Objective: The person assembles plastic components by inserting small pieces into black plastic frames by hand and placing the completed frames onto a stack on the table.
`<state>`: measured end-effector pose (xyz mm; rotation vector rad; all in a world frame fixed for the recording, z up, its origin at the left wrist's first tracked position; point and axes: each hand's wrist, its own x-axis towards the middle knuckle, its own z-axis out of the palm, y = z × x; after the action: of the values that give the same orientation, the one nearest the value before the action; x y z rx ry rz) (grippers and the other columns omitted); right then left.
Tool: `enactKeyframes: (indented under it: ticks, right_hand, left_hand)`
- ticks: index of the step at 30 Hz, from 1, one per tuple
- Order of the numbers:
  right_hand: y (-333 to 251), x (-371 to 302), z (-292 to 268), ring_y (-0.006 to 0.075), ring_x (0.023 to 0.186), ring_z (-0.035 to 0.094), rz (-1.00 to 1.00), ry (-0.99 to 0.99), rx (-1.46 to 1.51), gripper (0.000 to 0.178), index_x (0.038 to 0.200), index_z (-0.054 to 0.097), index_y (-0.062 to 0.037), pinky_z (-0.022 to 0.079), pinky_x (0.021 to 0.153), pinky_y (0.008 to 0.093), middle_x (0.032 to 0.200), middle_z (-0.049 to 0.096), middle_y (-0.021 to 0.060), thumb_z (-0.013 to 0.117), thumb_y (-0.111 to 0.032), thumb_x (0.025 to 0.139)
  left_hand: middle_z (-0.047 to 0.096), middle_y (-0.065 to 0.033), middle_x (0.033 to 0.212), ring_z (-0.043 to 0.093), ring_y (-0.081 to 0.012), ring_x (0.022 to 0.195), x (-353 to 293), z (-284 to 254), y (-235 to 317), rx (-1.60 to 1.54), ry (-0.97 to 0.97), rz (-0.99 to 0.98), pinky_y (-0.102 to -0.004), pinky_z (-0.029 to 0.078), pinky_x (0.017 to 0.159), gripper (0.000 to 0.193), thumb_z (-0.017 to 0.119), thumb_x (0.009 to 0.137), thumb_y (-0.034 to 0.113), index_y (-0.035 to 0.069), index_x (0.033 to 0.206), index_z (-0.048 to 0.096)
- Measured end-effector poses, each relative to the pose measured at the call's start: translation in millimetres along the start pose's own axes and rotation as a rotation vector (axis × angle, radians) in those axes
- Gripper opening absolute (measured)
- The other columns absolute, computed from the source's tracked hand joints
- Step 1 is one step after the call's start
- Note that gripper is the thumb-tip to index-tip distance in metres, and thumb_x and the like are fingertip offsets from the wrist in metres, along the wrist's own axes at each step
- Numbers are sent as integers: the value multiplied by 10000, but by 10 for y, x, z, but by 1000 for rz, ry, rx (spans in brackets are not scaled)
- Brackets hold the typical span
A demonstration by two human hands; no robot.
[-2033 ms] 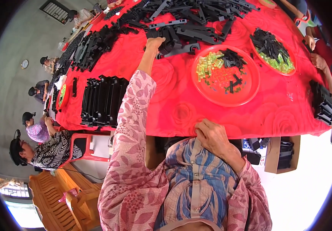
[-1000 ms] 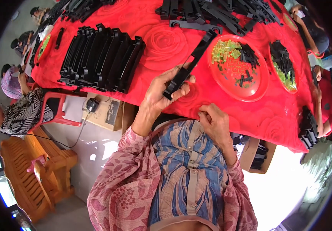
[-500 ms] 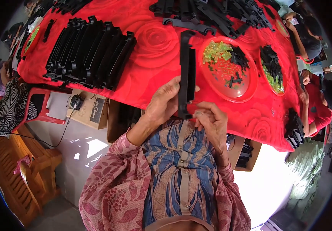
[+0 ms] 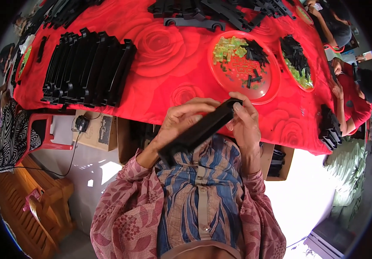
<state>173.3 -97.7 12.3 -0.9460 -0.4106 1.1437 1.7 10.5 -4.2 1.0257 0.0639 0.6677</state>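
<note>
The black bar (image 4: 196, 131) has swung from upright to slanting above your shirt (image 4: 203, 194); your left hand (image 4: 168, 129) supports it, your right hand (image 4: 247, 123) pinches its upper end: keep both steady

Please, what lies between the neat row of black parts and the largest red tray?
Rose-printed red tablecloth lies between them, as the head view shows.

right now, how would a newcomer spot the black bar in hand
Find the red tablecloth, then the left hand and right hand at its near edge. Across them slants a long black bar. Unlike the row and heap of bars on the cloth, it is in hand.
</note>
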Motion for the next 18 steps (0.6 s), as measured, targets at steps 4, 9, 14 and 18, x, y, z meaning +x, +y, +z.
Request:
enactKeyframes:
  ticks: [4,9,14,18]
  right_hand:
    - [-85,66,-3,104,604,566,-29,15,-119,273,1179,602,9,457,481,230,867,625,61,611,-33,910]
    - [-198,170,-59,97,659,599,-62,-68,-489,294,1163,625,3,458,507,213,874,652,70,666,-24,873]
    - [-356,376,-213,102,686,630,-180,94,-628,220,1067,668,9,478,539,221,857,679,65,694,-59,859]
    - [-391,847,-343,113,672,637,-280,204,-861,130,919,702,18,487,569,245,759,681,68,700,-80,834]
  left_hand:
    - [645,-171,1130,683,-212,872,-41,27,94,-267,135,-456,-298,578,755,472,461,1021,289,-22,1376,429]
    - [662,-169,1054,675,-203,763,-97,-74,-2,-362,15,-699,-310,583,671,469,431,1027,341,-18,1326,458]
    - [653,-194,1063,662,-196,735,-43,-136,3,-281,167,-534,-312,581,668,399,468,1019,233,-27,1321,447]
    - [644,-174,1098,655,-192,796,-11,-262,-10,-273,275,-448,-304,559,750,362,428,1030,224,-19,1293,481]
